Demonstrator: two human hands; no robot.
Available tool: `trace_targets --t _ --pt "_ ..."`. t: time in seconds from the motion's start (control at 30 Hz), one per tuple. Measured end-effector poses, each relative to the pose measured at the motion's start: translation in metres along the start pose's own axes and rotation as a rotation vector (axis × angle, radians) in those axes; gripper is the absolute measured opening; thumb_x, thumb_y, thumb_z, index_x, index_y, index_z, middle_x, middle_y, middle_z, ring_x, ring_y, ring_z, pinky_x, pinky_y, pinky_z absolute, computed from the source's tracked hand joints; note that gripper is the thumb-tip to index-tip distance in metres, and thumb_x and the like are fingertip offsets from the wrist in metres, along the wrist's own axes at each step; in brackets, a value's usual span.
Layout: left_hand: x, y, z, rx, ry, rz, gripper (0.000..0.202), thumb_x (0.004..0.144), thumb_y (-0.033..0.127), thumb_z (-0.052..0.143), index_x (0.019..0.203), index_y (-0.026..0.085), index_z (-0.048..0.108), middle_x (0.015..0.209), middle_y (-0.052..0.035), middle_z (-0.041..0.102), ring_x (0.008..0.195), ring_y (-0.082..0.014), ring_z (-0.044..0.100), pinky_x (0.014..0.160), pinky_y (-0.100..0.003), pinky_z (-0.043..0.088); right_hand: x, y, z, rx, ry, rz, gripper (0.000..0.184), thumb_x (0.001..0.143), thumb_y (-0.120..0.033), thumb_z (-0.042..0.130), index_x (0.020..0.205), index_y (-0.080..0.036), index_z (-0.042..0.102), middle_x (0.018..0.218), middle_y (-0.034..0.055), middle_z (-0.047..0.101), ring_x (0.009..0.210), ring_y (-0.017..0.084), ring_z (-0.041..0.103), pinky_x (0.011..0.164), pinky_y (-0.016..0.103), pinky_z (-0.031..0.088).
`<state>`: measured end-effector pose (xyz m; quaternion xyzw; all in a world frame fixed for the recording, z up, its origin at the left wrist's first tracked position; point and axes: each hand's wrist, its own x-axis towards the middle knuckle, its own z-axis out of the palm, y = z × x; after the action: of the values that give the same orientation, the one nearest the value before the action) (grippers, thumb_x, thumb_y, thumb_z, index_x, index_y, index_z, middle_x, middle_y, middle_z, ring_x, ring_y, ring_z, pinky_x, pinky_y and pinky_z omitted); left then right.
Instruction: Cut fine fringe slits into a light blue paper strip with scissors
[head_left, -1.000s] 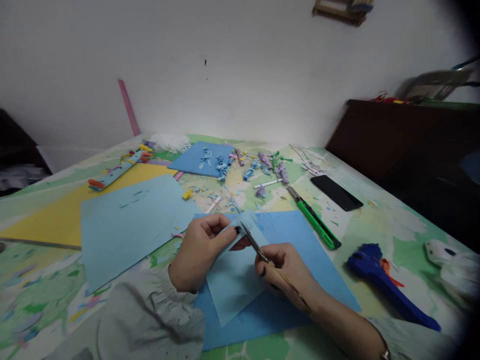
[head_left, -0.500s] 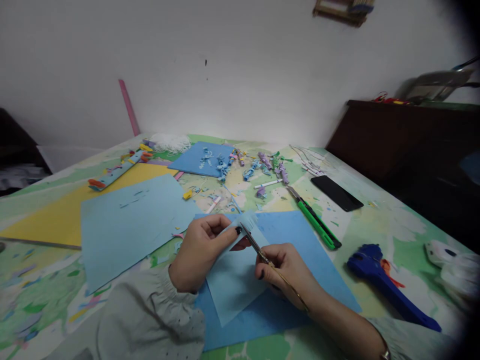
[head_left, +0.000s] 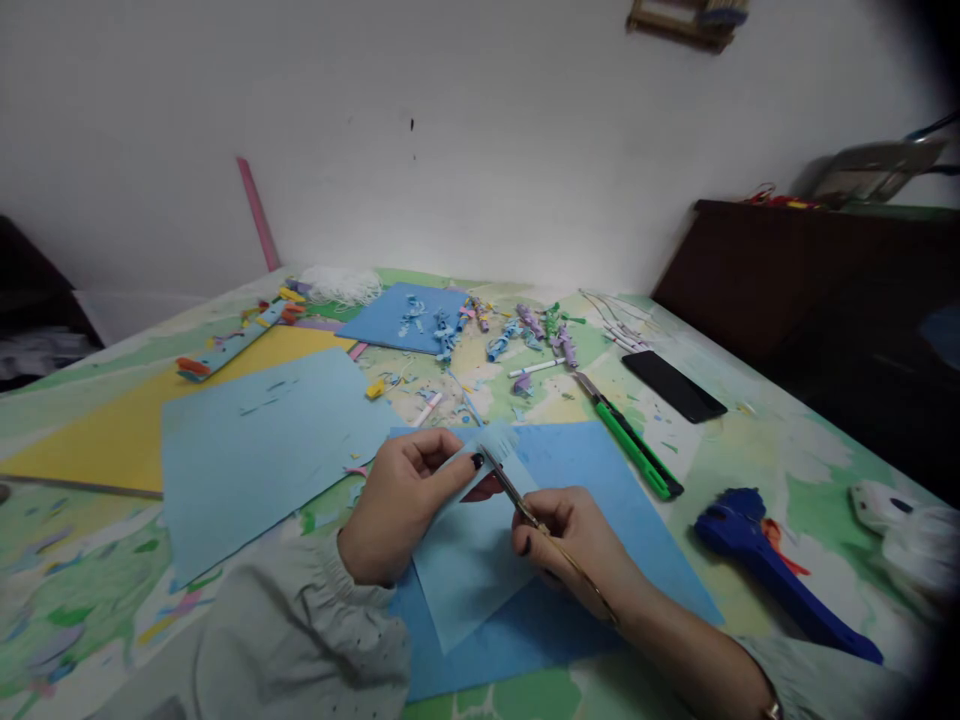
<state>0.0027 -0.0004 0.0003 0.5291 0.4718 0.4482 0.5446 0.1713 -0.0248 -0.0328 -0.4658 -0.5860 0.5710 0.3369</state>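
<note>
Between its thumb and fingers my left hand (head_left: 409, 495) pinches a light blue foam sheet (head_left: 472, 570) near its top edge, where thin slits form a fringe. My right hand (head_left: 574, 540) is closed round the gold handles of a pair of scissors (head_left: 517, 500). Their dark blades point up and left, lying at the fringed edge beside my left thumb. Under both hands a larger mid-blue sheet (head_left: 637, 545) lies on the table; the held sheet covers part of it.
A green utility knife (head_left: 634, 445), a black phone (head_left: 673, 386) and a blue glue gun (head_left: 780, 575) lie to the right. Left are a light blue sheet (head_left: 270, 450) and a yellow sheet (head_left: 90, 430). Fringed foam rolls (head_left: 502, 340) and scraps sit farther back, before the wall.
Almost nothing differs. The scissors and my right hand have shifted very slightly at the fringed edge, while my left hand keeps its grip on the sheet.
</note>
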Motion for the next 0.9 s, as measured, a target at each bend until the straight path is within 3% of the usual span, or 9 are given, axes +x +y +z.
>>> trace_targets --t 0.17,0.53,0.9 --pt "-0.001 0.001 0.001 -0.015 0.026 0.012 0.016 0.068 0.028 0.066 0.062 0.014 0.062 0.060 -0.0034 0.067 0.064 -0.0205 0.066 0.060 -0.029 0.051 -0.002 0.004 -0.001 0.009 -0.046 -0.071 0.049 0.068 -0.059 0.059 0.055 -0.018 0.037 0.048 -0.0076 0.023 0.041 0.004 0.018 0.038 0.021 0.012" --pt "-0.001 0.005 0.001 -0.017 0.013 0.011 0.015 0.068 0.027 0.065 0.061 0.014 0.062 0.062 -0.0040 0.069 0.064 -0.0197 0.066 0.062 -0.028 0.051 -0.002 -0.005 0.000 0.031 -0.028 -0.018 0.051 0.060 -0.061 0.064 0.053 -0.017 0.038 0.045 -0.0082 0.024 0.040 0.004 0.020 0.036 0.019 0.013" --pt "-0.001 0.000 0.000 -0.073 -0.020 -0.032 0.016 0.071 0.028 0.064 0.065 0.014 0.060 0.064 -0.0027 0.068 0.067 -0.0180 0.067 0.064 -0.026 0.050 0.000 -0.004 0.000 0.013 0.009 0.033 0.043 0.059 -0.044 0.071 0.048 -0.017 0.039 0.042 -0.0082 0.026 0.038 0.004 0.021 0.036 0.019 0.013"
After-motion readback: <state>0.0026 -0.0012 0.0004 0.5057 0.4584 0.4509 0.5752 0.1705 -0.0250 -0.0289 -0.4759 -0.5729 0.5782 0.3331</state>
